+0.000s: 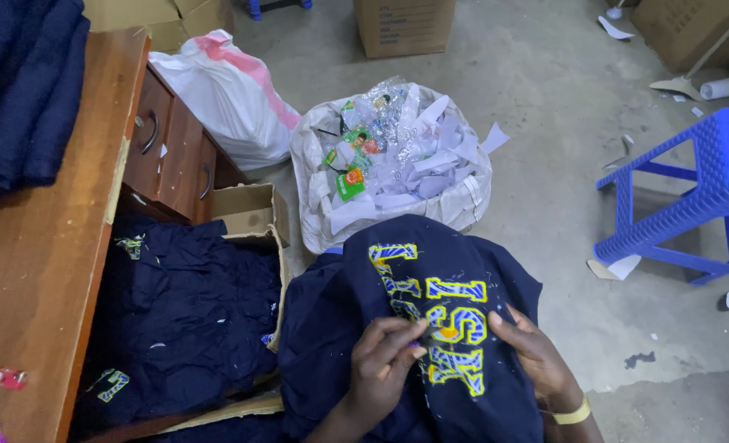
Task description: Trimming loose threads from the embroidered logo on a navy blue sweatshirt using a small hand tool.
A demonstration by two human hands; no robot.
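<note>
A navy blue garment (356, 303) with yellow and blue embroidered letters (451, 324) lies draped over my lap. My left hand (381, 361) rests on it with fingertips pinched at the lettering, seemingly on a small thread or tool that I cannot make out. My right hand (533, 349), with a yellow band on the wrist, presses flat on the fabric just right of the letters and holds the cloth down.
A cardboard box (254, 215) at my left holds more navy garments (180, 312). A wooden desk (45, 246) with drawers stands further left, dark cloth stacked on it. A white sack of paper scraps (397, 164), a pink-striped bag (233, 90), a blue plastic stool (701, 189) and cartons surround me.
</note>
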